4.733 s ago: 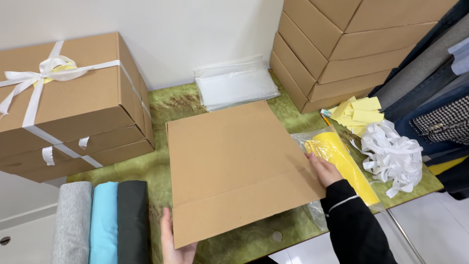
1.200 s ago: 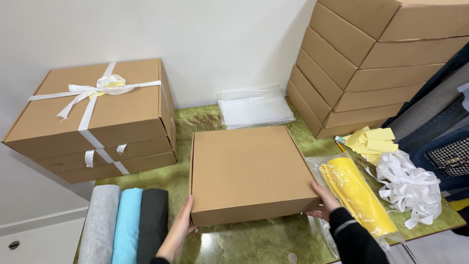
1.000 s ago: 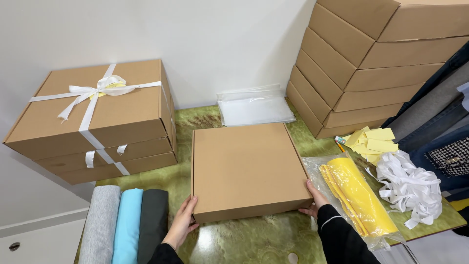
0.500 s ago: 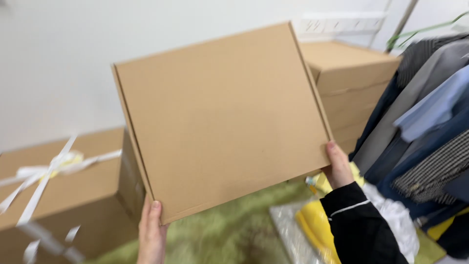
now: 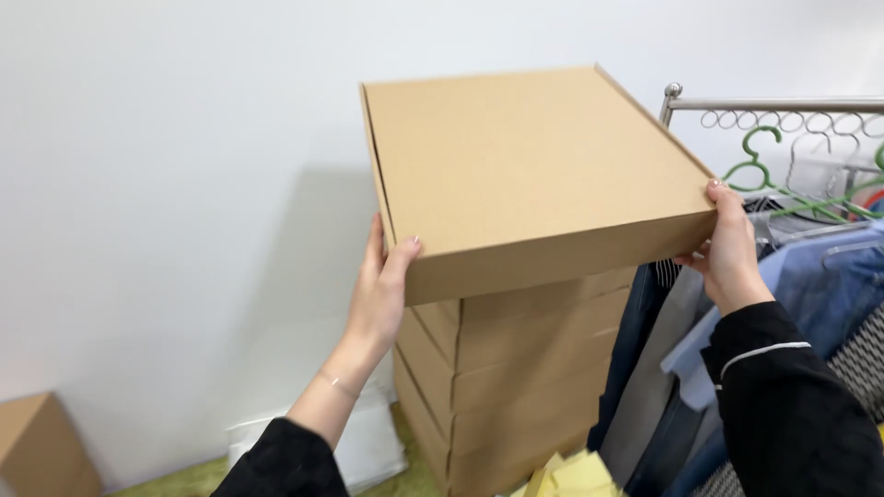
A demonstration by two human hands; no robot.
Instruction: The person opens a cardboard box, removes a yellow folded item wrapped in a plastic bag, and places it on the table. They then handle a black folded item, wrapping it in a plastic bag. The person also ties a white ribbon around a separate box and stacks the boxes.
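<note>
I hold a flat, closed brown cardboard box (image 5: 534, 166) up high with both hands. My left hand (image 5: 379, 290) grips its near left corner, thumb on the front edge. My right hand (image 5: 730, 247) grips the near right corner. The box hovers directly over, or rests on, a stack of several similar brown boxes (image 5: 511, 377) standing against the white wall; the contact is hidden by the box's front edge. Both sleeves are black.
A metal clothes rail (image 5: 773, 104) with green hangers (image 5: 764, 161) and hanging garments (image 5: 681, 359) stands right of the stack. Yellow paper (image 5: 566, 474) lies at the stack's foot. A clear plastic packet (image 5: 373, 442) leans below, and another brown box corner (image 5: 41, 446) shows bottom left.
The box was lifted off the green mat on the table, swung up and to the right, and now sits level above the stack by the wall. Both hands kept their grip.
</note>
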